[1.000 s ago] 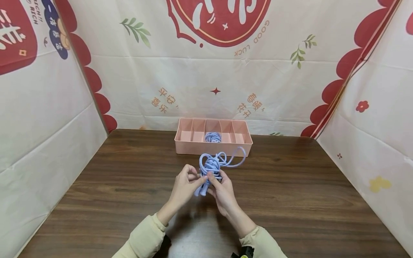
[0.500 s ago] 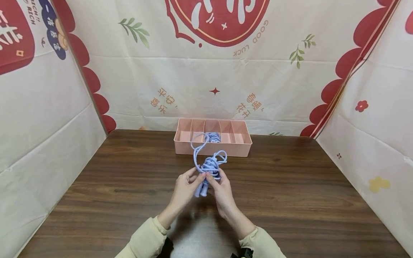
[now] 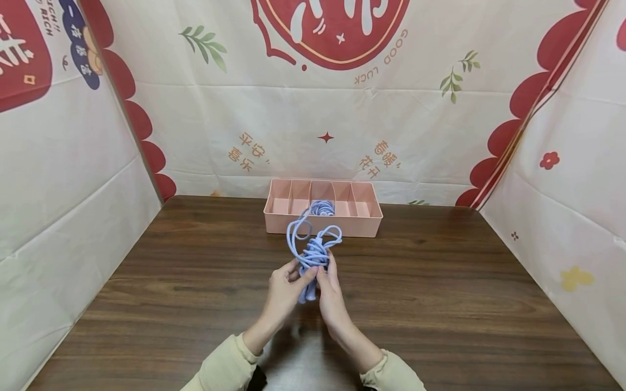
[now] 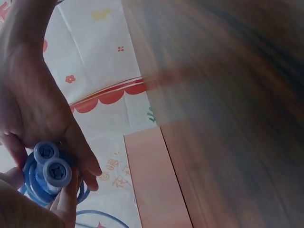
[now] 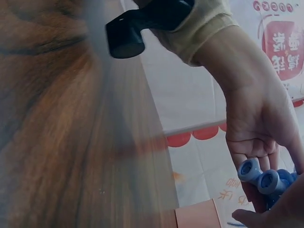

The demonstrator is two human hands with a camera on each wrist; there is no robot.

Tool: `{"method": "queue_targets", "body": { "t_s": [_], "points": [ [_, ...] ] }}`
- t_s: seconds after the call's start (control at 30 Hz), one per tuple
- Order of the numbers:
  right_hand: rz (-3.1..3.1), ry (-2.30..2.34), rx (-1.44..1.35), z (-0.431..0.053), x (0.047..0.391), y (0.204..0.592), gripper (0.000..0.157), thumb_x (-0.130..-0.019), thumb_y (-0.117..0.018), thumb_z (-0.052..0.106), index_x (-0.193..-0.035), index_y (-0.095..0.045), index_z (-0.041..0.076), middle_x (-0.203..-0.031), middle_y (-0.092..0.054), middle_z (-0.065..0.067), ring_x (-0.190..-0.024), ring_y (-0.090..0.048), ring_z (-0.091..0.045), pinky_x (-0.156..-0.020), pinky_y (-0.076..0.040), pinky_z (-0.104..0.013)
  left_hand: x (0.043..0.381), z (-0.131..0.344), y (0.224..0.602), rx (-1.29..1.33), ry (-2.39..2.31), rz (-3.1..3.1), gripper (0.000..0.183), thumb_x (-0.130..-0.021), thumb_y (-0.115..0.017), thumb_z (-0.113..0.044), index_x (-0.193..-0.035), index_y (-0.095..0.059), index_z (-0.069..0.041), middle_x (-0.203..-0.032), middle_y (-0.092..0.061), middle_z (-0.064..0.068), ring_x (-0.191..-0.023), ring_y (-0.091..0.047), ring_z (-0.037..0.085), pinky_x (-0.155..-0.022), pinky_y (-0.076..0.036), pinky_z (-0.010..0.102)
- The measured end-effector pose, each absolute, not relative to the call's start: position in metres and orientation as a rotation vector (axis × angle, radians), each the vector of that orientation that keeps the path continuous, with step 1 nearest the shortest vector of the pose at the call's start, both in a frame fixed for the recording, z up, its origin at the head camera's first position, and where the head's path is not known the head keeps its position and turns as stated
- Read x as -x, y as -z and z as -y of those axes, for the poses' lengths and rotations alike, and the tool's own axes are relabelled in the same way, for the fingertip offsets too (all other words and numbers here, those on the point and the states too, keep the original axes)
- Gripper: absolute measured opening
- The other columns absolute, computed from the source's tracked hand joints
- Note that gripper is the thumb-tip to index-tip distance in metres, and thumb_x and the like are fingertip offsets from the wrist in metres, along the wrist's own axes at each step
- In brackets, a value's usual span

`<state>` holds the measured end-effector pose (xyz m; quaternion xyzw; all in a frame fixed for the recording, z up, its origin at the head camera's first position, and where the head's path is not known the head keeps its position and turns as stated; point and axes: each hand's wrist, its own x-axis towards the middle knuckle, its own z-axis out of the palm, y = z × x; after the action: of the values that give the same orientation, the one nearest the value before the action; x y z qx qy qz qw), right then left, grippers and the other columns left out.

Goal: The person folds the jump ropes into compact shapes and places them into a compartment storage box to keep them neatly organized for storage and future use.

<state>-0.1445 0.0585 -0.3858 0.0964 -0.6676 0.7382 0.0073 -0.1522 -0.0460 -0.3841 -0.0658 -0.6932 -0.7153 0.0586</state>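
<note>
A blue jump rope (image 3: 315,252) is bundled above the table, its cord wound round its two handles and a few loops sticking out toward the box. My left hand (image 3: 282,290) pinches the bundle from the left with thumb and fingers. From the right, my right hand (image 3: 334,301) holds the same bundle, the thumbs close together on the near side. The handle ends (image 4: 57,172) face the left wrist camera side by side. In the right wrist view both handle ends (image 5: 270,181) also show between the hands. Part of the wound cord is hidden behind the fingers.
Beyond the hands, a pink divided box (image 3: 342,227) stands near the table's back edge. Another coil of blue cord (image 3: 323,208) lies in its middle compartment. The brown wooden table (image 3: 430,293) is bordered by printed cloth walls (image 3: 425,136).
The long loose loop has swung from the right of the bundle to its left and drawn in closer. Both hands have come nearer together and slightly toward the body, still holding the jump rope.
</note>
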Motion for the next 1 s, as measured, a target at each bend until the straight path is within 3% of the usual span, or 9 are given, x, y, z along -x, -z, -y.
{"method": "queue_targets", "body": {
  "t_s": [0.17,0.4,0.6,0.8,0.87,1.0],
  "points": [
    [2.174,-2.239,-0.363,-0.059,0.142,0.387,0.053,-0.1,-0.025,0.024,-0.146,-0.001,0.009,-0.148,-0.01,-0.021,-0.134,-0.015,-0.032,-0.106,-0.014,-0.049,0.152,0.047,0.382,0.08,2.195,2.034,0.053,-0.081,-0.068,-0.018,-0.122,-0.05,0.01,-0.1,-0.063,0.026,-0.087,-0.064,0.027,-0.068,-0.053,0.031],
    [2.166,-2.174,-0.303,-0.057,0.141,0.39,0.053,-0.099,-0.032,0.02,-0.146,-0.01,0.009,-0.147,-0.019,-0.019,-0.134,-0.018,-0.029,-0.108,-0.014,-0.045,0.153,0.047,0.384,-0.016,2.177,2.043,0.05,-0.079,-0.07,-0.017,-0.118,-0.053,0.008,-0.091,-0.066,0.023,-0.074,-0.065,0.018,-0.06,-0.051,0.025],
    [2.137,-2.105,-0.295,-0.058,0.143,0.39,0.05,-0.097,-0.04,0.013,-0.141,-0.021,-0.003,-0.145,-0.023,-0.019,-0.134,-0.019,-0.027,-0.107,-0.017,-0.041,0.155,0.047,0.385,-0.044,2.204,2.025,0.051,-0.079,-0.07,-0.018,-0.119,-0.053,0.008,-0.093,-0.065,0.023,-0.077,-0.066,0.019,-0.063,-0.052,0.025],
    [2.185,-2.013,-0.316,-0.064,0.149,0.388,0.046,-0.093,-0.048,0.01,-0.134,-0.035,-0.005,-0.131,-0.046,-0.019,-0.118,-0.045,-0.024,-0.096,-0.036,-0.025,0.156,0.049,0.385,-0.012,2.223,1.999,0.055,-0.08,-0.069,-0.019,-0.126,-0.049,0.004,-0.104,-0.06,0.025,-0.093,-0.062,0.026,-0.071,-0.052,0.029],
    [2.217,-1.978,-0.344,-0.066,0.15,0.388,0.044,-0.093,-0.049,0.012,-0.133,-0.039,-0.002,-0.127,-0.051,-0.017,-0.113,-0.049,-0.022,-0.091,-0.04,-0.022,0.158,0.051,0.385,-0.027,2.177,2.033,0.054,-0.078,-0.071,-0.021,-0.123,-0.052,0.003,-0.102,-0.062,0.023,-0.089,-0.064,0.024,-0.068,-0.052,0.027],
    [2.308,-1.862,-0.4,-0.069,0.148,0.389,0.039,-0.094,-0.049,0.019,-0.13,-0.048,0.004,-0.126,-0.053,-0.012,-0.113,-0.049,-0.019,-0.091,-0.042,-0.027,0.16,0.055,0.387,-0.06,2.097,2.091,0.052,-0.075,-0.074,-0.025,-0.117,-0.058,0.002,-0.096,-0.066,0.019,-0.077,-0.065,0.017,-0.059,-0.051,0.023]
  ]
}}
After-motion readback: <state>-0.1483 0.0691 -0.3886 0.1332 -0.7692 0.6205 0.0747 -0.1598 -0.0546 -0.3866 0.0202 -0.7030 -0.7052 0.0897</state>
